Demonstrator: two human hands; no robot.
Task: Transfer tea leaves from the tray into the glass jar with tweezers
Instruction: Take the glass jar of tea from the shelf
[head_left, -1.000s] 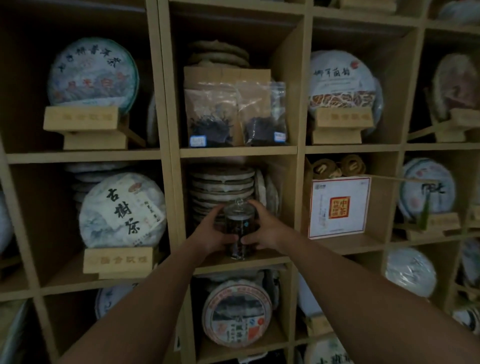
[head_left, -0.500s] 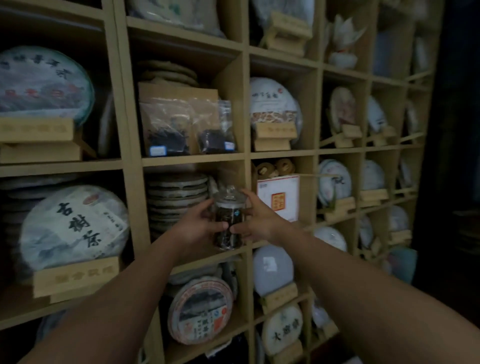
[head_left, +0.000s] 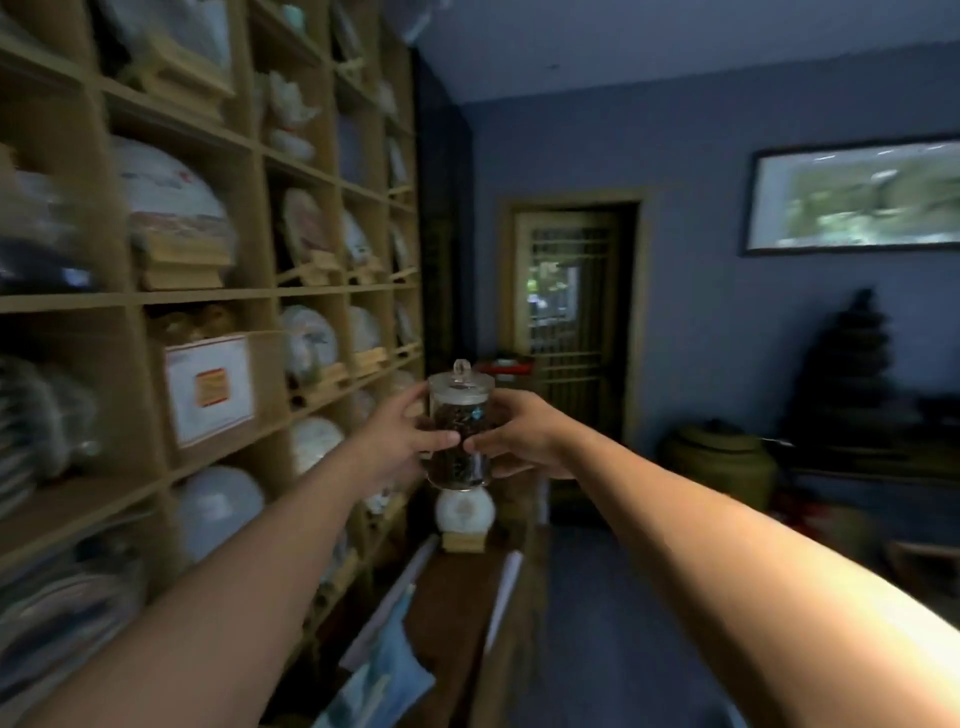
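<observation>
Glass jar (head_left: 459, 431), lidded, dark tea leaves inside, upright between both hands; left hand (head_left: 400, 441) and right hand (head_left: 519, 439) gripping its sides; wooden shelving (head_left: 249, 296) beyond left hand.

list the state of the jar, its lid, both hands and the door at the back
glass jar: upright, held in the air, dark tea leaves inside
lid: on the jar
left hand: grips the jar's left side
right hand: grips the jar's right side
door: too blurred to tell
</observation>
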